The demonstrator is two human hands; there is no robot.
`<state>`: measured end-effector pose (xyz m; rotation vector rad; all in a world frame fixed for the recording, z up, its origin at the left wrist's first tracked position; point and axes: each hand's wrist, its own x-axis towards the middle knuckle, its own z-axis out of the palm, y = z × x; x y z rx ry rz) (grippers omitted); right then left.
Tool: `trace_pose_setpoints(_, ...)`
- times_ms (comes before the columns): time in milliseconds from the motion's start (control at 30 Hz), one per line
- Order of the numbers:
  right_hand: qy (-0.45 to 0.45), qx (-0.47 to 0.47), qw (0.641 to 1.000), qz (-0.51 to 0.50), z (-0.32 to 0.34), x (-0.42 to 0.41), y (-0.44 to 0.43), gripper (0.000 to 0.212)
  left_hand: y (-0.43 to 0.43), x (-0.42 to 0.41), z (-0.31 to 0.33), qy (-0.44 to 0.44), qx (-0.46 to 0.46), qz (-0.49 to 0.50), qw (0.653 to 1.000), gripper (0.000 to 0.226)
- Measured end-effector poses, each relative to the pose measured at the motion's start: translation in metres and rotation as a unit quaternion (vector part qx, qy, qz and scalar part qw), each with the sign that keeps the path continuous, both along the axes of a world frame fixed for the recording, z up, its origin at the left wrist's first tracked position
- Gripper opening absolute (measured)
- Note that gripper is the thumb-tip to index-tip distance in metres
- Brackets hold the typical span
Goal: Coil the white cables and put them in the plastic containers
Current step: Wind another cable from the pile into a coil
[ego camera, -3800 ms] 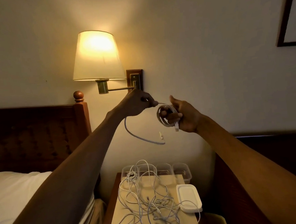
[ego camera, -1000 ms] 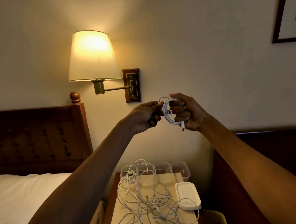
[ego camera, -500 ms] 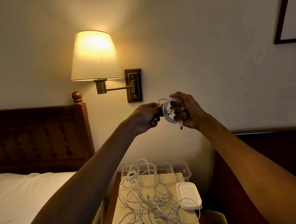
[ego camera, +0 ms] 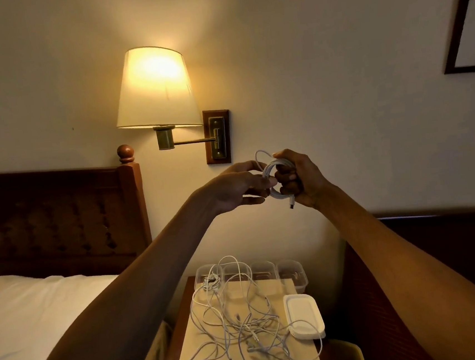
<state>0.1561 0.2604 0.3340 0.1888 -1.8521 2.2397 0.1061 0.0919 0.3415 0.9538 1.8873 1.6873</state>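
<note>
Fingers [ego camera: 285, 179] of the right hand [ego camera: 303, 179] are curled tight around a coiled white cable [ego camera: 273, 173], held raised in front of the wall, well above the nightstand [ego camera: 185, 309]. One connector end [ego camera: 291, 204] hangs from the bottom of the coil, and a small loose loop rises from its top. Left hand [ego camera: 240, 187] lies just beside the coil, its fingers loosely extended and slightly apart, fingertips touching the coil's left edge; whether they pinch a strand cannot be told. Below, a tangle of loose white cables [ego camera: 238, 322] lies on a pale mat [ego camera: 189, 352] covering the nightstand, with some strands trailing over the near edge. Four clear plastic containers [ego camera: 293, 276] stand in a row at the far edge of the nightstand, next to the wall; cable strands reach into the leftmost one. A stack of white lids [ego camera: 303, 320] rests on the mat's right side. A lit wall lamp [ego camera: 156, 89] hangs above left, beside a dark wooden headboard [ego camera: 54, 217] and a white-sheeted bed [ego camera: 35, 321].
</note>
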Motion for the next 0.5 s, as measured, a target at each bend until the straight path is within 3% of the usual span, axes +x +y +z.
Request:
trace_pose_setpoints(167,-0.003,0.001,1.0,0.003,-0.006,-0.004,0.0,0.035,-0.006,-0.003,0.007,-0.011,-0.004,-0.017,1.0,0.04)
trace_pose_setpoints(267,0.009,0.005,1.0,0.001,-0.006,-0.005,-0.001,0.035,-0.011,-0.007,0.01,-0.006,-0.022,-0.02,1.0,0.055)
trace_pose_setpoints(500,0.007,0.07,0.997,-0.032,-0.002,-0.008,-0.011,0.037,-0.023,-0.007,0.025,0.111,-0.16,0.044,0.98,0.073)
